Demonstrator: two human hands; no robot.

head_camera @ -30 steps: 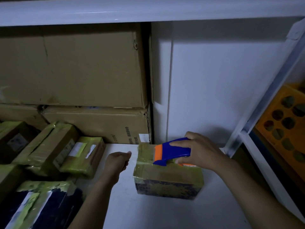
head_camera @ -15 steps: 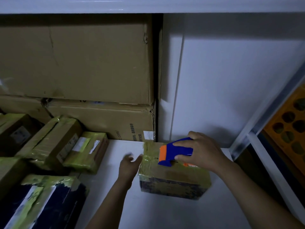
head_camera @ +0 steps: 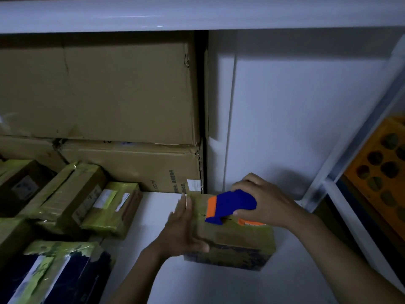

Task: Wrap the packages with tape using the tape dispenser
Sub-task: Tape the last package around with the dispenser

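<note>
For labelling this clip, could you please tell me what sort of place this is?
Probably a stockroom or parcel-packing area: large cardboard cartons stacked on a white shelf, taped packages piled beside them, and a tape dispenser held on another package.

Six small tape-wrapped cardboard packages (head_camera: 232, 240) are sitting on the one white shelf board (head_camera: 219, 288), five of them crowding its left side. Three large plain brown cardboard cartons (head_camera: 122, 91) are standing stacked behind. One blue and orange plastic tape dispenser (head_camera: 232, 202) is showing, along with one orange plastic crate with round holes (head_camera: 382, 150) and two bare hands, a left hand (head_camera: 182, 233) and a right hand (head_camera: 269, 202).
</note>
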